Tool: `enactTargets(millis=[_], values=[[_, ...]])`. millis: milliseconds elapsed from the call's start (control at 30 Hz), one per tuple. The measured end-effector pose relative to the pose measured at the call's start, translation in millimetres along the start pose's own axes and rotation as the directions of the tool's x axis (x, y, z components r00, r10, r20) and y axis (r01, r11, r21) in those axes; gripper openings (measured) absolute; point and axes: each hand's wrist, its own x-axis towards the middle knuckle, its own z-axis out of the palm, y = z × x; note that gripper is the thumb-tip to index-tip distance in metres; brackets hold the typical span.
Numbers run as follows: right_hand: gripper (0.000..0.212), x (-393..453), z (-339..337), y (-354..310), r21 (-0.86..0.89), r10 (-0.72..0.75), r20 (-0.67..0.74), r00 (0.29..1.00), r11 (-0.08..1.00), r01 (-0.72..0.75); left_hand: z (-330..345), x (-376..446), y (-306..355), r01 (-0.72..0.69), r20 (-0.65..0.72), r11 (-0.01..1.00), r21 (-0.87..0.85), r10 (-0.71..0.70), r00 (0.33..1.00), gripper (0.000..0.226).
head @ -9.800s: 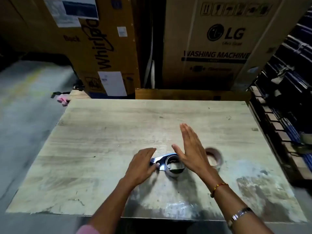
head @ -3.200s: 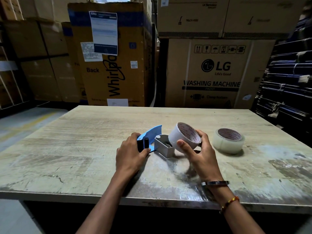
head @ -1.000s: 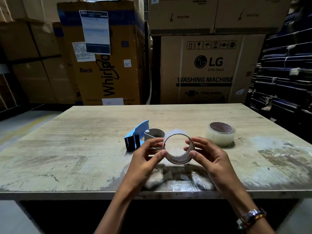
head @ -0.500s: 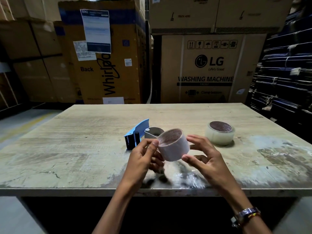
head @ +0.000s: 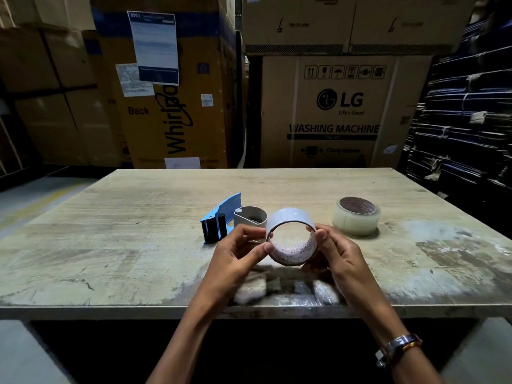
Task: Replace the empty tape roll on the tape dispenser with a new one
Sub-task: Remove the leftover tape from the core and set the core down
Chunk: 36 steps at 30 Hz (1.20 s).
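An empty tape roll core [head: 291, 252], thin and whitish with red print inside, is lifted above the table with its opening facing me. My left hand [head: 238, 253] pinches its left rim and my right hand [head: 336, 254] pinches its right rim. Just behind my left hand, the blue tape dispenser [head: 221, 217] lies on the table with its grey hub [head: 250, 216] bare. A full clear tape roll [head: 356, 216] lies flat on the table to the right, apart from both hands.
The worn wooden table [head: 110, 245] stretches wide to the left and far side. Large cardboard boxes [head: 332, 112] stand behind it. Dark stacked material [head: 465, 120] fills the right. The table's near edge lies just under my wrists.
The core has been turned from a tilted, side-on pose to opening toward me. Both hands keep hold of it and sit slightly farther apart on its rims.
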Motion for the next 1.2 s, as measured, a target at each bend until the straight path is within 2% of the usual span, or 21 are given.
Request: enactTargets(millis=[200, 433, 533, 733, 867, 967, 1100, 1200], values=[[0.058, -0.2, -3.2, 3.5, -0.031, -0.014, -0.015, 1.000, 0.999, 0.014, 1.2, -0.9, 1.7, 0.001, -0.041, 1.000, -0.006, -0.002, 0.999, 0.024], [0.058, 1.0, -5.1, 7.1, -0.068, -0.015, -0.016, 1.000, 0.998, 0.014, 1.7, 0.2, 2.6, 0.001, -0.023, 0.999, -0.038, -0.002, 1.000, 0.031], [0.055, 1.7, -5.0, 7.0, -0.071, -0.023, -0.008, 1.000, 0.997, 0.022, 0.9, 1.2, 0.7, 0.000, -0.026, 1.000, 0.026, 0.001, 1.000, 0.028], [0.050, 3.0, -5.3, 8.6, -0.143, -0.094, 0.017, 0.995, 0.985, 0.096, 2.1, 1.8, 2.9, 0.011, -0.005, 0.990, 0.141, -0.010, 1.000, 0.042], [0.060, 3.8, -6.6, 7.9, -0.277, -0.112, 0.089, 0.990, 0.952, 0.133, 1.1, 0.6, 5.2, 0.029, -0.047, 0.984, 0.178, -0.021, 0.999, 0.041], [0.066, 5.0, -7.6, 9.7, -0.293, -0.131, 0.102, 0.986, 0.943, 0.155, 3.3, -0.7, 6.7, 0.000, -0.073, 0.967, 0.256, 0.019, 0.997, 0.040], [0.079, 4.2, -7.4, 11.3, -0.280, -0.119, 0.081, 0.990, 0.950, 0.137, 1.9, 0.5, 2.9, 0.002, -0.089, 0.959, 0.283, 0.024, 0.996, 0.039], [0.084, 6.2, -7.2, 14.3, -0.321, -0.126, 0.045, 0.991, 0.937, 0.134, 0.9, 1.0, -1.0, -0.003, -0.056, 0.936, 0.353, 0.025, 0.998, 0.051]])
